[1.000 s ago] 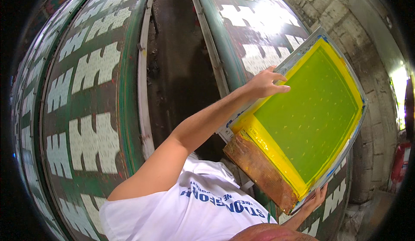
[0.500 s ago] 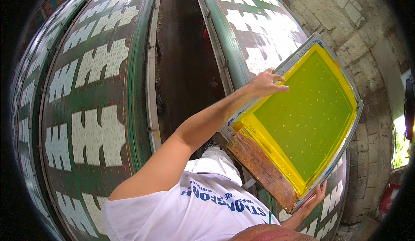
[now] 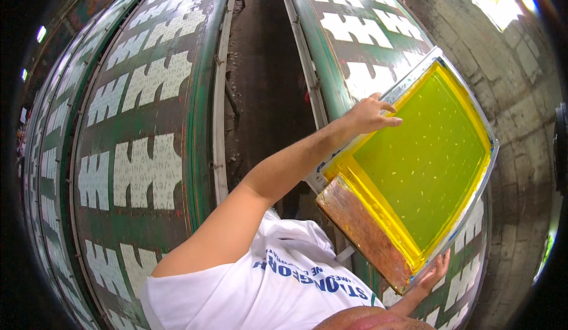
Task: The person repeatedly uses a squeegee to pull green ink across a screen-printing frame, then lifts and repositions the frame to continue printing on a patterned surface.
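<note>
Left hand is closed around the upper-left rail of a large rectangular screen with yellow-green mesh, a bright yellow border and a grey metal frame; its thumb points in over the mesh. Right hand, nearer the body and to the right of the left one, grips the opposite rail near its lower corner, its fingers showing at the outer edge and the rest partly hidden. Thus the screen lies between the two hands, slanting away from the body, with the right-hand desk showing around it.

Between the hands, on the body side, a brown wooden board smeared with yellow runs along the screen's near end, touching it; how it is fixed cannot be told.

Beyond the left hand stretches a long green-and-brown desk bearing rows of white flat pieces with deep curved notches. Well to the left of that hand, across a dark floor strip, a similar long green desk carries more pale notched pieces, faintly patterned. Below the left forearm is a white shirt with blue print.
</note>
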Demonstrator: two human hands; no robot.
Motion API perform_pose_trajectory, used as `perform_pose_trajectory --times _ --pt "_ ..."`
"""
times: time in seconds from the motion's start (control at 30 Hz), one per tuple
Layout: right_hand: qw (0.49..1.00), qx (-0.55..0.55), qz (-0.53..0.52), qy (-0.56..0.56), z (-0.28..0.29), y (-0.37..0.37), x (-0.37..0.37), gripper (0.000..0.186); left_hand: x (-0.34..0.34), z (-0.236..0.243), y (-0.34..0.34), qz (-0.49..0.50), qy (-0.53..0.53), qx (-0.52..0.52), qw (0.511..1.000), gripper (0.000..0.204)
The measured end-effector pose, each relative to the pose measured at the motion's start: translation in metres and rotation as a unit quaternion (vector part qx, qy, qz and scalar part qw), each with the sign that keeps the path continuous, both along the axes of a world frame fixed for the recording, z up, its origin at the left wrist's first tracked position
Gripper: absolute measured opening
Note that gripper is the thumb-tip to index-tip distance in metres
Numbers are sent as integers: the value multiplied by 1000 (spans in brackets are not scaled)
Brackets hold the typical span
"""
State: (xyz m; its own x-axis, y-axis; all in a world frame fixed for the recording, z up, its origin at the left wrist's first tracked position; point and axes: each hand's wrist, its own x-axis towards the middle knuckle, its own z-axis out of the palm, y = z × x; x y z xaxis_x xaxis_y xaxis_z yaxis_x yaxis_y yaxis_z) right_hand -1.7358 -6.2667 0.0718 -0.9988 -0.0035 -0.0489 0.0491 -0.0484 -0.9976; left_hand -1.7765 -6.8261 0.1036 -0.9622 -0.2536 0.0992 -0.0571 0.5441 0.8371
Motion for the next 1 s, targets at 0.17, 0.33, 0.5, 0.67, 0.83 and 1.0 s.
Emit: perform_pose_trajectory --times 0.17,0.33,0.5,0.67,0.83,1.0 --pt "1000 2 14 2 -5 -128 -67 82 -57 -10 -134 -1 -5 20 1000 72" --pt "999 33 23 32 -14 -262 -119 78 -107 -27 -261 -12 18 14 1000 71" --pt "994 -62 79 35 8 -441 -152 79 -159 -12 -436 -36 43 -18 998 67" --pt "1000 0 20 13 22 -597 -197 76 -206 -7 -585 3 12 7 1000 68" --pt "998 -15 55 35 16 -701 -259 78 -250 -23 -699 -11 44 27 999 63" --pt "998 31 0 57 -14 -829 -332 76 -326 -33 -832 -13 14 24 1000 60"
